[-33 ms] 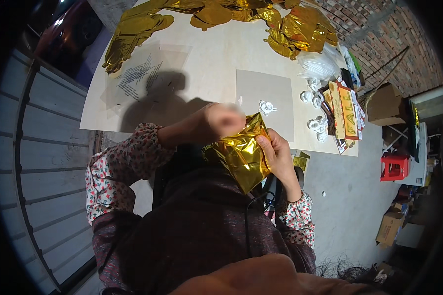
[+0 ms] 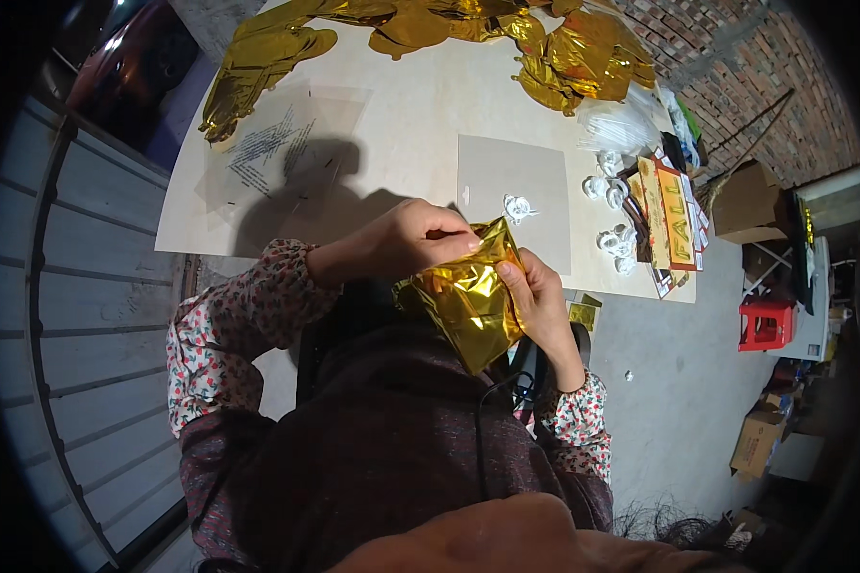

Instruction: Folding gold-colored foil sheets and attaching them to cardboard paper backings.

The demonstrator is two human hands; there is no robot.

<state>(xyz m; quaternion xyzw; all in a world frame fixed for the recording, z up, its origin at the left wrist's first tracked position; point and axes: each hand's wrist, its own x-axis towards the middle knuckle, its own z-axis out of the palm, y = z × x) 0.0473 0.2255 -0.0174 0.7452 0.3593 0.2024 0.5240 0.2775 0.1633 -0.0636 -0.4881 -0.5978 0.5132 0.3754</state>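
A folded gold foil balloon is in front of my body, just off the table's near edge. My right hand grips its right side, thumb lying on top of the foil and the other fingers behind. At the balloon's upper edge, my left hand is closed with its fingertips pinched against the foil. What lies between those fingertips is too small to make out. Beyond the hands, a grey card sheet lies on the table, bearing a small coil of clear, shiny material.
More flat gold foil balloons line the far side of the pale table. Clear printed sheets lie at left. Several clear coils, a stack of orange printed cards and clear plastic bags are at right. A red stool stands on the floor.
My left hand, blurred by motion before, now shows sharply with its fingertips at the foil's upper edge. My right hand has stayed in place.
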